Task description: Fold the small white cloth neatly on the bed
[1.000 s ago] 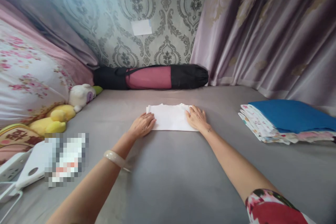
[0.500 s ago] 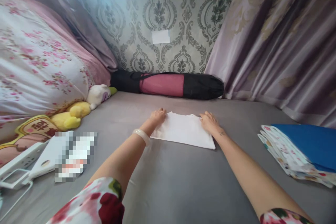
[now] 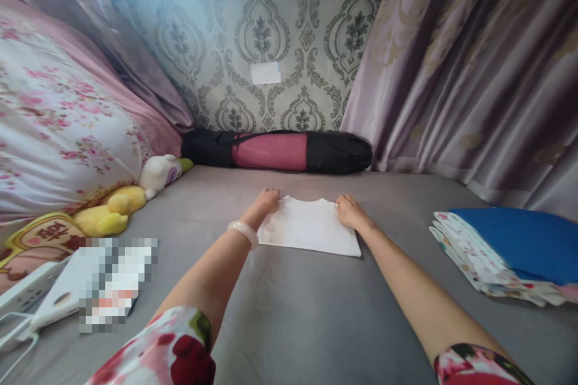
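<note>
Cloth: a folded white cloth lies flat on the grey bed sheet, near the far end, short of the black-and-pink roll bag against the wall.
Left hand: the left hand rests on the cloth's far left corner, fingers curled down — whether they pinch the edge or only press it is hard to tell from here.
Right hand: the right hand lies on the far right corner, fingers loosely bent over the edge.
Handling: likely light, soft and limp — best taken by the corners, or the folds may slip apart.
Containers: none open in view; the roll bag is closed, its contents mostly hidden.
Nearby: a stack of folded fabrics with a blue one on top lies well apart to the right; plush toys to the left.
</note>
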Tool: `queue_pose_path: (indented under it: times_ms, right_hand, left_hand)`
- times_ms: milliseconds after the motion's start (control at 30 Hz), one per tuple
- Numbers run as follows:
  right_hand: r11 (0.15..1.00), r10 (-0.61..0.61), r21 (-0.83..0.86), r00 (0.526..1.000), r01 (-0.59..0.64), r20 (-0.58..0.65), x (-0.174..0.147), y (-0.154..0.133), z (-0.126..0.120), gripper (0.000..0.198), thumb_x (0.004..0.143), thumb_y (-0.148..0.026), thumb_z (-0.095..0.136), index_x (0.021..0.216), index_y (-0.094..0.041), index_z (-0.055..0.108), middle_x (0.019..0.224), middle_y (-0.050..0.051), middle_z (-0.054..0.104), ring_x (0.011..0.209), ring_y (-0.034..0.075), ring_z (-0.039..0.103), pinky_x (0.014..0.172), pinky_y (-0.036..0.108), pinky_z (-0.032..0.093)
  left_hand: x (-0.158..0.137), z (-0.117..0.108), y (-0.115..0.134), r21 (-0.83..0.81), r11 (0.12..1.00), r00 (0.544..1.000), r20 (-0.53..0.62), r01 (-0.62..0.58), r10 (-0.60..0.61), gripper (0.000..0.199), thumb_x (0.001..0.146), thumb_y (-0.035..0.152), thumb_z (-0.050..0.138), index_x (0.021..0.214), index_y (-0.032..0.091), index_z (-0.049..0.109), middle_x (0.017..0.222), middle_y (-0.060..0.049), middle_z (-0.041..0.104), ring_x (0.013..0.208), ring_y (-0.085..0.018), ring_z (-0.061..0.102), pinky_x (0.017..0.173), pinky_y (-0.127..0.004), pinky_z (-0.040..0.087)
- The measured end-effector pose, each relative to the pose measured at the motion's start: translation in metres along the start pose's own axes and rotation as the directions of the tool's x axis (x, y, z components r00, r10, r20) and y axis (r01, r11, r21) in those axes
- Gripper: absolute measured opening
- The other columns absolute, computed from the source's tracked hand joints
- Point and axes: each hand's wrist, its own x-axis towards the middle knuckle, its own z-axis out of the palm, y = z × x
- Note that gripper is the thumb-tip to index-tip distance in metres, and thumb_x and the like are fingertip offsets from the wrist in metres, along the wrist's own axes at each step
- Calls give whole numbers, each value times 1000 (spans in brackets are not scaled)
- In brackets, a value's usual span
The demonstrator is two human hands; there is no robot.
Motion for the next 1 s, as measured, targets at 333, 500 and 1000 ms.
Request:
queue_pose_path:
  times_ms: [333,500,1000]
  right_hand:
    - [995,-100,-35,991,97,-86,-20,-2,-22,30,97,-16,47,124,-15,61,124,14,59,117,25,52,93,31,39]
    - [993,-120,-26,989,118,-90,-30,0,-49,27,95,-19,52,117,-19,68,119,12,60,114,24,54,93,28,40]
    - [974,-125,132,924,183,-362,-44,-3,-108,29,93,-18,50,117,-20,66,115,7,68,106,23,60,87,29,41]
  left_hand:
    - [-38,-19,4,41,999,989,-151,-7,14,30,85,15,47,110,17,65,109,-13,69,106,-27,56,90,-39,42]
    - [-54,-46,0,44,999,978,-210,2,7,22,84,24,53,96,23,72,114,-12,67,115,-33,47,89,-43,39]
    - [-82,-114,0,-156,987,892,-451,-44,-31,28,88,14,47,108,18,67,103,-7,71,105,-24,56,104,-48,23]
